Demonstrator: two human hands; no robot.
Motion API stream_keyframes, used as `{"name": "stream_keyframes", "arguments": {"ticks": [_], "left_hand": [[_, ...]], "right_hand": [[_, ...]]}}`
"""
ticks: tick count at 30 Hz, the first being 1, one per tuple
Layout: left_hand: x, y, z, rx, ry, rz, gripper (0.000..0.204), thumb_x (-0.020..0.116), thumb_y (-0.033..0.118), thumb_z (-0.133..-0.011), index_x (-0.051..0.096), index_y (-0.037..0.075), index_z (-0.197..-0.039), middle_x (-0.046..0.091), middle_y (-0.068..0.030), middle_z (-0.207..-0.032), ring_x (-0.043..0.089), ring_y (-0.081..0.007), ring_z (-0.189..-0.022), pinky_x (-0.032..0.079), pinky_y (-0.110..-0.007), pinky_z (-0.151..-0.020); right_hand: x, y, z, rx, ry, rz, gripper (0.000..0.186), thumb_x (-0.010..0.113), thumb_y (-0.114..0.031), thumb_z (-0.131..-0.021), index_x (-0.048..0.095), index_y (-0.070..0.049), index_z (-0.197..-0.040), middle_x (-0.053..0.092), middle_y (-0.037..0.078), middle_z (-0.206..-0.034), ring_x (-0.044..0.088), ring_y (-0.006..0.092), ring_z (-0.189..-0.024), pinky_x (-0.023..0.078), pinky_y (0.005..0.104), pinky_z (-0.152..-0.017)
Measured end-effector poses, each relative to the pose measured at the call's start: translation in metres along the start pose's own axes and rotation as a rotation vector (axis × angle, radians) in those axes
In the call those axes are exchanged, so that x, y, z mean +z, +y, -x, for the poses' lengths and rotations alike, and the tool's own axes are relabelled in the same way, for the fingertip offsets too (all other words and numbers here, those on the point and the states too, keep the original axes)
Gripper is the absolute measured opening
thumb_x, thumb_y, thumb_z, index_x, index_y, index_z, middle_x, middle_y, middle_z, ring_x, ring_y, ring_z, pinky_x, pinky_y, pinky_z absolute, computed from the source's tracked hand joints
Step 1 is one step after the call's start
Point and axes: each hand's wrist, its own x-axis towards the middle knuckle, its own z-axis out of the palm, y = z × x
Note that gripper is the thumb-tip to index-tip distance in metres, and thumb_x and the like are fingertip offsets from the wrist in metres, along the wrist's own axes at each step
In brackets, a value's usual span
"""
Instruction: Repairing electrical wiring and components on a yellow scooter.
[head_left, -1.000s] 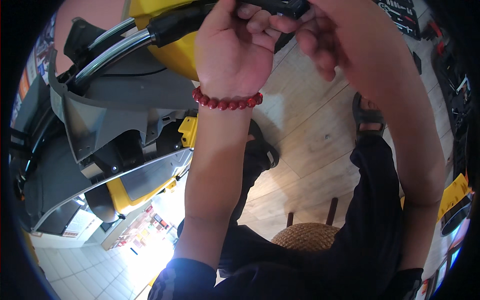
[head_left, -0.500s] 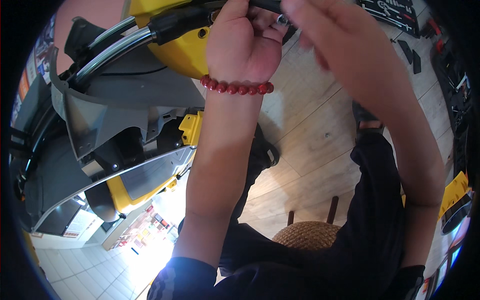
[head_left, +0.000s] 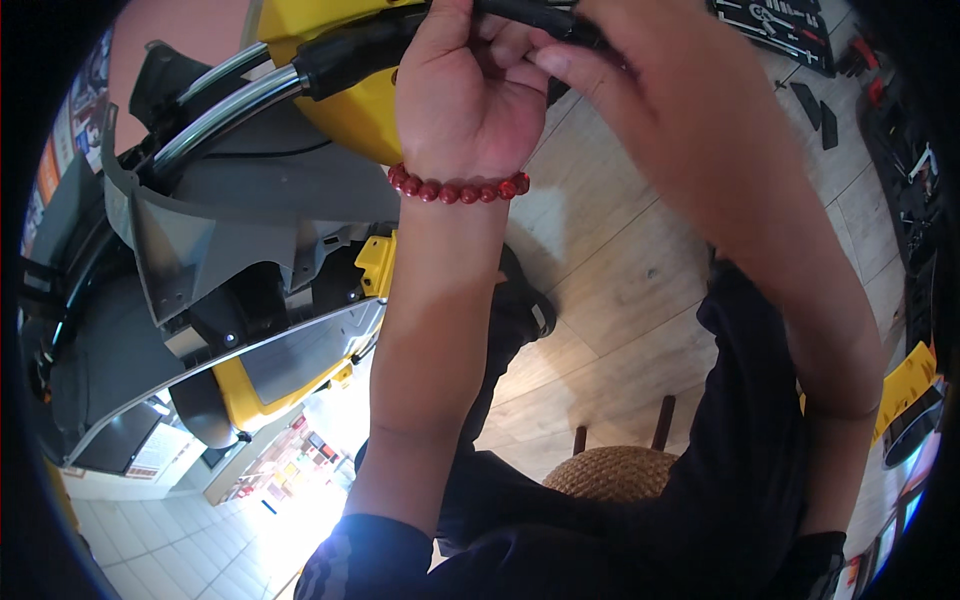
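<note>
My left hand (head_left: 468, 105), palm up with a red bead bracelet (head_left: 458, 190) at the wrist, is closed with curled fingers beside a black-sleeved tube (head_left: 350, 52) of a yellow and grey vehicle. What those fingers hold is hidden. From the right, my right hand (head_left: 640, 60) closes over the end of a black rod-like part (head_left: 540, 15); its thumb is next to the left fingertips. The exact kind of this part does not show. A yellow panel (head_left: 365, 115) lies behind my left hand.
Chrome tubes (head_left: 225, 112) and a grey plastic cover (head_left: 215, 250) of the vehicle fill the left side. A tool case (head_left: 775, 30) lies on the wooden floor (head_left: 600, 270) at the far right, near dark flat pieces (head_left: 815, 115). A woven stool (head_left: 610, 472) is below me.
Both hands have shifted slightly, the left one to the left and a little down. My right thumb has come in against the left fingertips, and a shiny metal piece seen between the hands is now hidden.
</note>
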Motion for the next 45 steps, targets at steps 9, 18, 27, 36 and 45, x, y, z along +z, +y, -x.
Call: {"name": "stream_keyframes", "arguments": {"ticks": [9,18,27,36,45], "left_hand": [[0.012,-0.007,0.009,0.006,0.106,-0.158,0.027,0.044,0.030,-0.095,0.059,0.010,-0.083,0.062,-0.0076,-0.066,0.062,-0.0246,-0.063,0.052,-0.036,-0.063],[0.033,-0.010,0.007,0.026,0.214,0.015,0.027,0.044,0.027,-0.096,0.057,0.007,-0.083,0.045,-0.0004,-0.057,0.043,-0.0137,-0.050,0.042,-0.026,-0.053],[0.010,-0.005,0.002,0.053,-0.003,-0.120,0.026,0.043,0.027,-0.095,0.056,0.007,-0.086,0.054,-0.0022,-0.066,0.052,-0.0143,-0.062,0.048,-0.031,-0.068],[0.010,-0.004,0.012,-0.001,-0.019,-0.085,0.026,0.044,0.026,-0.096,0.058,0.005,-0.089,0.062,-0.0043,-0.077,0.060,-0.0170,-0.070,0.051,-0.032,-0.068],[0.012,-0.006,0.008,0.087,0.077,-0.018,0.024,0.047,0.024,-0.095,0.058,0.004,-0.088,0.061,-0.0040,-0.075,0.059,-0.0159,-0.069,0.051,-0.028,-0.063]], "right_hand": [[0.002,-0.019,-0.002,0.561,-0.282,-0.662,0.032,0.053,-0.032,-0.089,0.059,-0.001,-0.079,0.052,0.010,-0.058,0.052,0.0189,-0.051,0.039,0.0300,-0.050],[0.010,0.009,-0.004,-0.117,-0.042,-0.118,0.024,0.054,-0.021,-0.087,0.050,0.003,-0.088,0.055,0.016,-0.068,0.057,0.0306,-0.064,0.045,0.0384,-0.055],[-0.001,-0.010,-0.003,-0.139,0.067,-0.053,0.036,0.046,-0.028,-0.092,0.054,0.005,-0.080,0.056,0.014,-0.060,0.054,0.0214,-0.050,0.043,0.0343,-0.049],[-0.024,-0.031,-0.010,0.387,-0.282,-0.506,0.039,0.050,-0.031,-0.090,0.052,0.003,-0.072,0.052,0.014,-0.058,0.053,0.0270,-0.052,0.041,0.0363,-0.049],[-0.041,-0.029,-0.042,0.580,-0.672,-0.567,0.026,0.049,-0.020,-0.089,0.052,0.003,-0.080,0.053,0.011,-0.061,0.053,0.0232,-0.053,0.044,0.0355,-0.052]]}}
